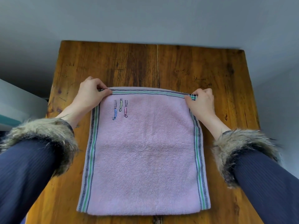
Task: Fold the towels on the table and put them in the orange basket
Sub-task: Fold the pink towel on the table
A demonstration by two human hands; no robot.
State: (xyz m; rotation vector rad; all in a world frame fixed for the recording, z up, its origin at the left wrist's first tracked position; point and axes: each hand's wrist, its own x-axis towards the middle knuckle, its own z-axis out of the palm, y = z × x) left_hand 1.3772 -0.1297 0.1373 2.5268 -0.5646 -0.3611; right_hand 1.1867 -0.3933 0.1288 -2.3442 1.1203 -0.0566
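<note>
Pink towel (144, 152) flat on desk (194, 70). Left hand (90, 94) and right hand (202, 102) each pinch a far corner. Folding step; next likely needs corners brought evenly to near edge.

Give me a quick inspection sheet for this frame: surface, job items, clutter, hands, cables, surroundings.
Surface: wooden table, dark grain, with a seam running down the middle.
Job's things: pink towel lies flat on the table, striped borders, small embroidered motif near the far left corner. Orange basket not in view.
Clutter: nothing seen.
Hands: left hand pinches the towel's far left corner; right hand pinches the far right corner. The far edge is stretched between them.
Cables: nothing seen.
Surroundings: grey floor beyond the table; pale object at the left edge, unclear what it is.
</note>
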